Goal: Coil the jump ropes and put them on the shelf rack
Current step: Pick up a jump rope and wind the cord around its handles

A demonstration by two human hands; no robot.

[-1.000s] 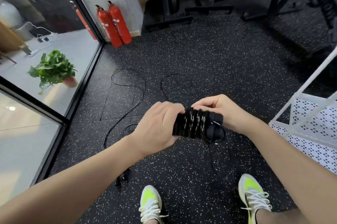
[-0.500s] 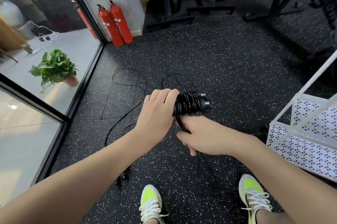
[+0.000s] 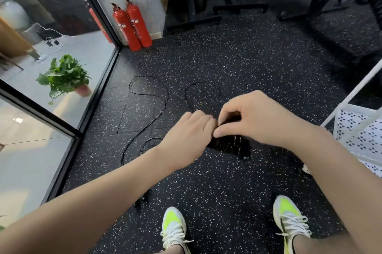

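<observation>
I keep my left hand gripping the coiled jump rope, which sits just under my right hand, whose fingers pinch the cord above. Each wrap should stay snug; 1 rope lies beyond my fingertips.
</observation>
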